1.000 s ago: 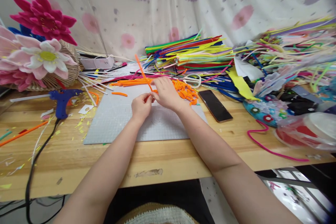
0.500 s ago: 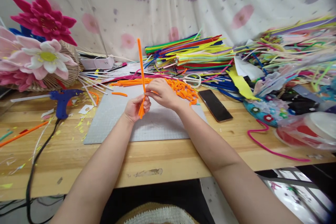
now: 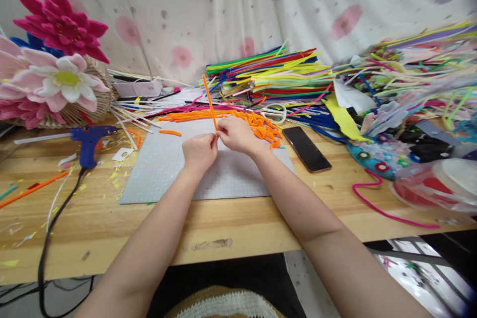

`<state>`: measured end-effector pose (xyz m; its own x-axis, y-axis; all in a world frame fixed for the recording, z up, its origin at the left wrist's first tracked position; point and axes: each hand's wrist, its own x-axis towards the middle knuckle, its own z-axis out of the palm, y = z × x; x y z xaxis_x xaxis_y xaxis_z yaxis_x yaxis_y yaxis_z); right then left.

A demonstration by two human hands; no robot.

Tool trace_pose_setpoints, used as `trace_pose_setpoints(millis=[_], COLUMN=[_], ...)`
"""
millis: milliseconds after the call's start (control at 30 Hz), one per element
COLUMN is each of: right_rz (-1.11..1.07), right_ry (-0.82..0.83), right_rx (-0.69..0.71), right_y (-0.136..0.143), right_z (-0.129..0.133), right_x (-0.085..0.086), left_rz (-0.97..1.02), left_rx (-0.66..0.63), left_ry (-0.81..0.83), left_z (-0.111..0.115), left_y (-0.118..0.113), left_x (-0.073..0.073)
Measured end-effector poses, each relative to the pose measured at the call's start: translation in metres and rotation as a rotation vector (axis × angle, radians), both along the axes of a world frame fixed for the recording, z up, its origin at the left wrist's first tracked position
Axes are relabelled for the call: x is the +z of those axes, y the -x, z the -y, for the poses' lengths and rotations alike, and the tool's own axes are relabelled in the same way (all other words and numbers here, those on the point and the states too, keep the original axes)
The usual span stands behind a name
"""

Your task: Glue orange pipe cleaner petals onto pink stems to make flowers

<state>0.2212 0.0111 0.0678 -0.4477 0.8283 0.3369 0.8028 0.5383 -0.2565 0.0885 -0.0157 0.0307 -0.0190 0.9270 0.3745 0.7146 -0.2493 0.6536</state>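
An orange pipe cleaner [image 3: 210, 103] sticks up between my two hands, tilted a little to the left at its top. My left hand [image 3: 200, 151] is closed around its lower part, knuckles up, so that end is hidden. Pressed close beside it, my right hand [image 3: 235, 134] pinches the same pipe cleaner with thumb and fingers. Both hands are over the grey cutting mat [image 3: 160, 179]. Just behind them lie a heap of curled orange pieces [image 3: 266, 131] and a row of straight orange pipe cleaners [image 3: 182, 117]. One short orange piece [image 3: 170, 132] rests on the mat.
A blue glue gun [image 3: 88, 145] with a black cord lies left, near felt-like flowers [image 3: 67, 77]. Right of the mat is a phone [image 3: 306, 149]. White-handled scissors [image 3: 275, 113] and stacks of coloured pipe cleaners [image 3: 276, 77] line the back. A plastic tub [image 3: 439, 186] stands far right.
My left hand has rolled over from palm-side up to knuckles up. The orange pipe cleaner's upper end has dropped lower and moved right, and its lower tip is now hidden.
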Motion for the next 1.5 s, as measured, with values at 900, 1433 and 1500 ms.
trace_pose_setpoints(millis=[900, 1433, 1500], right_rz=[-0.772, -0.743, -0.689], right_ry=[0.587, 0.498, 0.465], right_rx=[0.01, 0.036, -0.006], right_y=[0.018, 0.032, 0.031], right_z=[-0.004, -0.005, -0.007], right_x=[-0.017, -0.047, -0.051], left_rz=[1.284, 1.462, 1.317], left_rx=[0.156, -0.074, 0.009], left_ry=[0.25, 0.409, 0.363], left_z=[-0.008, -0.017, -0.019], left_y=[-0.015, -0.009, -0.006], left_x=[-0.006, -0.01, -0.014])
